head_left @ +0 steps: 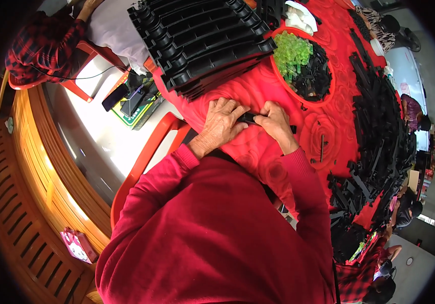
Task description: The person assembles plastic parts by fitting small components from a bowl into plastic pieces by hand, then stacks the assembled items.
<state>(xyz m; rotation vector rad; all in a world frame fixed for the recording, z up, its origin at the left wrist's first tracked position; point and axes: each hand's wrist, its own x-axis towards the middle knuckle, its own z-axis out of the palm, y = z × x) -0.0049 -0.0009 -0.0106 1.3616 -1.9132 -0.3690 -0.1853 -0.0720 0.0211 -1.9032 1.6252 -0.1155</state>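
Observation:
Both my hands are over the red rose-patterned tablecloth (240, 147), close to the table's near edge. A slim black plastic strip (248, 118) lies between them, mostly covered by fingers. My left hand (222, 120) is bent over its left end, thumb and fingertips pressing on it. Closed round the strip from the other side, my right hand (275, 124) has its thumb and fingers bunched together. A dark end shows past the right hand's outer edge. Just beyond stands a tall stack of black ribbed plastic trays (202, 43).
An orange-rimmed basin (335, 83) holds green translucent and black small pieces. Heaped black strips (379, 126) line the table's right side; one thin strip (322, 148) lies alone. A red chair (144, 167) and wooden bench (20, 197) are left. Other people sit around.

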